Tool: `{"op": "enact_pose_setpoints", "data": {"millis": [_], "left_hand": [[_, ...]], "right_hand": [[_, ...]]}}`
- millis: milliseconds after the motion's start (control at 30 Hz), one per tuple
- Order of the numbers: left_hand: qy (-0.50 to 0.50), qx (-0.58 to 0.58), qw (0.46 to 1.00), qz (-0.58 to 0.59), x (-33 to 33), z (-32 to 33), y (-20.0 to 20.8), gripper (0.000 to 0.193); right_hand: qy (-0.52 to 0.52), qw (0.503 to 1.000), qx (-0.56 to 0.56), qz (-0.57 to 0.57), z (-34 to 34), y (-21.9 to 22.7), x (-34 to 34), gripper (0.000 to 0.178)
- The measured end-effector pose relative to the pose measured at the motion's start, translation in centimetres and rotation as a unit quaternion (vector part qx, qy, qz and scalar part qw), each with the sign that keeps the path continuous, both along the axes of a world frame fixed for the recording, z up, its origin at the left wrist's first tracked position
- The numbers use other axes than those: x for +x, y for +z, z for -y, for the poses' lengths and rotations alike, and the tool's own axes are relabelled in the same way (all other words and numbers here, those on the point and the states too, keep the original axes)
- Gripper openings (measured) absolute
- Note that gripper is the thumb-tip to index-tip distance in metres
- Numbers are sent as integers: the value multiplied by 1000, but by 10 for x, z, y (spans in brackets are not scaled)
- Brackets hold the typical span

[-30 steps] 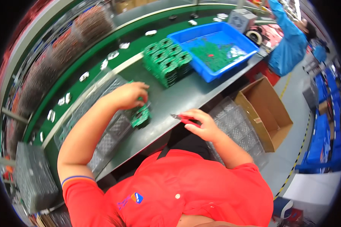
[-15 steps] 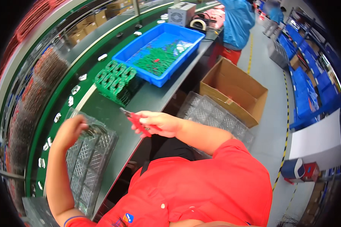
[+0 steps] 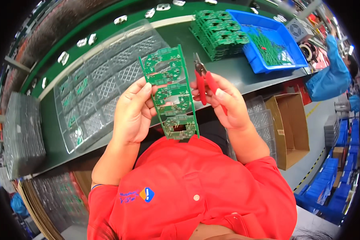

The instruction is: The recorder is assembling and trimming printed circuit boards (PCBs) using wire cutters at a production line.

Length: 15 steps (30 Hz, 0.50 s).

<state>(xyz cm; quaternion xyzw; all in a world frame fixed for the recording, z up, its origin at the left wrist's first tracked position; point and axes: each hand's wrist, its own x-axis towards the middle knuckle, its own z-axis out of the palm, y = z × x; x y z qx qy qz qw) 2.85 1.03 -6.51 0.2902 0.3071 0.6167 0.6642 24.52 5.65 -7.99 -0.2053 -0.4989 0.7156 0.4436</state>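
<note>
My left hand (image 3: 133, 110) grips a long green circuit board panel (image 3: 172, 90) by its left edge, held up before my chest. The panel has side rails and several board sections joined in a row. Close to its right edge, my right hand (image 3: 228, 102) is wrapped round red-handled cutting pliers (image 3: 203, 78), jaws pointing up and apart from the panel. Beyond my left hand lies a clear compartment tray (image 3: 104, 94), with small green boards in some pockets on its left side. A stack of green panels (image 3: 220, 36) stands at the far side of the bench.
A blue bin (image 3: 257, 67) holding thin green strips stands right of the stack. Stacked clear trays (image 3: 24, 134) are at far left. White parts sit on the green conveyor (image 3: 134, 16). An open carton (image 3: 294, 128) is at right, near another person in a blue sleeve (image 3: 328, 74).
The view has turned left. My left hand, earlier over the clear tray, now holds the circuit board panel in front of me. The pliers in my right hand are now beside it, jaws up.
</note>
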Motion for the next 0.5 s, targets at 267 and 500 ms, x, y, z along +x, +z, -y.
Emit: {"op": "enact_pose_setpoints", "data": {"millis": [267,500], "left_hand": [[43,17,998,-47,-16,13,-13,29],[70,4,996,-61,-13,16,-17,30]], "right_hand": [[25,994,74,77,10,2,-16,54],[-20,991,83,105,12,-1,-21,54]]}}
